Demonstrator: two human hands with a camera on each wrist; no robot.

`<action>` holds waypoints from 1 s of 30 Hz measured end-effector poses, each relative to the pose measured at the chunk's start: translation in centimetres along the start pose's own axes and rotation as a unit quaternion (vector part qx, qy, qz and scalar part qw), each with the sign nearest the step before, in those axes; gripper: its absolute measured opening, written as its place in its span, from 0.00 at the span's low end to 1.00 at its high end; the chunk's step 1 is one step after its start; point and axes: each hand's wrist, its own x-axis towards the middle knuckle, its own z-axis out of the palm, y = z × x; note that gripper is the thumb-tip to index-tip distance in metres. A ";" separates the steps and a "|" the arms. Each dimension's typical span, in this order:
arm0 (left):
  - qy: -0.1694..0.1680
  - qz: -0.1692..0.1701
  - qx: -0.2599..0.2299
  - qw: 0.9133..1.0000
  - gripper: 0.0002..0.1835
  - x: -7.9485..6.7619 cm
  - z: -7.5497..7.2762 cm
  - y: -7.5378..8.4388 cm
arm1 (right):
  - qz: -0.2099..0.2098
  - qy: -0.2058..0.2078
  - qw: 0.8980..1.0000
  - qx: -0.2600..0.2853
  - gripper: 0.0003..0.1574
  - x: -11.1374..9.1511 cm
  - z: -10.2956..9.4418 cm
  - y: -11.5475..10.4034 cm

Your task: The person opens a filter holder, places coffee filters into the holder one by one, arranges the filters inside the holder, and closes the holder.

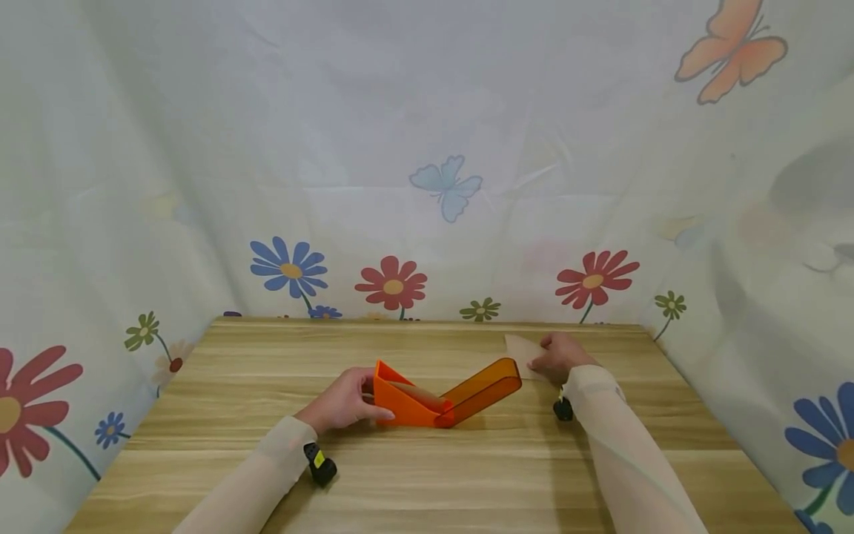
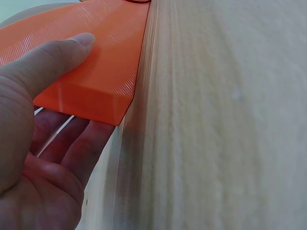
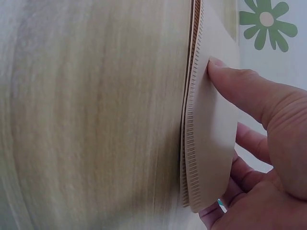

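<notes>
On the table stands an orange box (image 1: 408,406), its see-through amber lid (image 1: 485,387) swung out to the right. A tan paper sheet (image 1: 419,393) shows inside it. My left hand (image 1: 343,400) grips the box's left end, thumb on the near side wall (image 2: 96,52) and fingers around the far side. To the right, my right hand (image 1: 563,356) pinches a few tan paper coffee filters (image 3: 213,129) with crimped edges. In the right wrist view the thumb lies on the top filter, while the other fingers are partly hidden behind the stack.
The wood-grain table (image 1: 427,482) reaches back to a white cloth backdrop (image 1: 333,111) printed with flowers and butterflies. The cloth also hangs along both sides. A small black device (image 1: 322,466) is strapped to the left wrist, another (image 1: 563,408) to the right.
</notes>
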 end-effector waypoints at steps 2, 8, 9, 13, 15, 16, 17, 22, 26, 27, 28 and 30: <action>0.000 0.000 0.003 1.000 0.27 0.0 0.0 0.0 | -0.004 0.000 1.000 0.000 0.44 -0.1 0.0 0.0; 0.000 -0.002 0.001 1.000 0.27 0.0 0.0 0.0 | -0.008 0.005 1.000 0.005 0.44 0.0 0.0 -0.1; -0.001 0.000 0.000 1.000 0.27 0.0 0.1 0.0 | -0.005 0.005 1.000 0.008 0.44 0.0 0.0 -0.2; 0.000 0.003 0.000 1.000 0.28 -0.1 0.1 -0.1 | 0.005 0.010 1.000 0.009 0.44 0.1 -0.1 -0.5; 0.001 0.003 0.002 1.000 0.28 -0.1 0.1 -0.1 | 0.007 0.013 1.000 0.005 0.43 0.1 -0.2 -0.7; 0.002 0.004 0.003 1.000 0.28 -0.1 0.1 -0.1 | 0.007 0.014 1.000 0.003 0.42 0.0 -0.2 -0.8; 0.003 0.004 0.004 1.000 0.28 -0.1 0.0 -0.1 | 0.007 0.014 1.000 0.002 0.41 0.0 -0.3 -0.9; 0.003 -0.001 -0.001 1.000 0.28 -0.1 0.0 0.1 | -0.006 0.017 1.000 0.000 0.39 -0.1 -0.6 -1.0; 0.001 -0.001 -0.005 1.000 0.28 -0.1 0.0 0.0 | -0.020 0.025 0.999 -0.005 0.41 -0.1 -0.5 -0.9; 0.001 0.000 -0.005 1.000 0.28 0.0 0.0 0.0 | -0.022 0.028 0.999 -0.007 0.41 -0.1 -0.4 -0.8; 0.000 0.000 -0.004 1.000 0.27 0.0 0.0 0.0 | -0.026 0.029 0.999 -0.009 0.41 -0.1 -0.4 -0.8; 0.000 -0.001 -0.002 1.000 0.27 -0.1 0.0 0.0 | -0.023 0.028 0.999 -0.008 0.39 0.0 -0.3 -0.8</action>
